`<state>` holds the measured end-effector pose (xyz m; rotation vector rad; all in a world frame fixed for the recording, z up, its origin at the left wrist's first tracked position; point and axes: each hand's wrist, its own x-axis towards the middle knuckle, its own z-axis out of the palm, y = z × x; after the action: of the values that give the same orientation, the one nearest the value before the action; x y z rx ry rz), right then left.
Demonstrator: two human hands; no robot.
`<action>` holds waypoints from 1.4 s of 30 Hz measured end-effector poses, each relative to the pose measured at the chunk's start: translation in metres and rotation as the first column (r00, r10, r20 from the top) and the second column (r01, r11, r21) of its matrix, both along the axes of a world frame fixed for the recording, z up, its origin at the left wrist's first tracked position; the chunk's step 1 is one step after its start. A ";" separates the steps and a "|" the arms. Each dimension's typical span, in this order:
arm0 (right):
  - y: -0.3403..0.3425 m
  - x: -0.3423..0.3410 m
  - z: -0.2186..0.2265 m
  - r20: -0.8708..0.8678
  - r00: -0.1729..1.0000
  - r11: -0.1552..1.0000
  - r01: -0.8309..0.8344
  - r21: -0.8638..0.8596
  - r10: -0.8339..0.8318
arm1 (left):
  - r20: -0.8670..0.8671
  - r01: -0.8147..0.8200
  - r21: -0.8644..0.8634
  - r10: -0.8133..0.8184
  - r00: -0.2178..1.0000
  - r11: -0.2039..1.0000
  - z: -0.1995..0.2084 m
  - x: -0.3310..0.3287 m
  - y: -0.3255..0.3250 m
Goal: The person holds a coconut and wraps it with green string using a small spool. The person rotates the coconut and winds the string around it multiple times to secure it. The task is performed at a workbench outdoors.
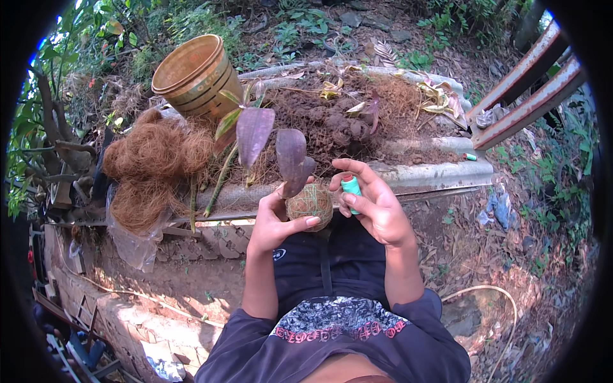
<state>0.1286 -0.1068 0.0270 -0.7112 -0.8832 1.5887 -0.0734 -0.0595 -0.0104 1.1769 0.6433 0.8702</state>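
Observation:
My left hand is closed around a round fibre ball wrapped with green thread. A plant with broad purple leaves stands up by the ball, and one leaf hangs over the ball's top. Just to the right, my right hand grips a spool of green thread between thumb and fingers. The hands are a short way apart, above my lap. Whether a strand runs from spool to ball is too fine to make out.
Beyond my hands, a corrugated sheet carries dark soil. Brown coconut fibre is heaped at left, beside a tilted yellow-brown bucket. Another small green spool lies on the sheet's right end. Rusty metal beams rise at right.

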 end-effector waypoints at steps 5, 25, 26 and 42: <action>0.000 -0.008 0.002 0.097 0.995 0.998 -0.011 0.067 0.004 | 0.014 -0.058 0.041 0.057 0.998 0.997 -0.001 0.009 -0.004; -0.031 -0.031 0.024 0.495 0.866 0.961 -0.074 0.267 -0.071 | 0.075 -0.176 -0.064 0.181 0.981 0.982 -0.008 0.008 -0.005; -0.032 -0.031 0.025 0.508 0.859 0.960 -0.088 0.268 -0.063 | 0.109 -0.163 -0.059 0.168 0.980 0.985 -0.008 0.007 -0.004; -0.019 -0.043 -0.075 -0.479 0.810 0.928 -0.372 0.025 0.338 | 0.424 -0.058 -0.211 0.145 0.894 0.976 -0.018 0.007 -0.003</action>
<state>0.0859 -0.1261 -0.0476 -0.1732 -0.6118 2.0240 -0.0669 -0.0622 -0.0288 0.7388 0.4087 1.0946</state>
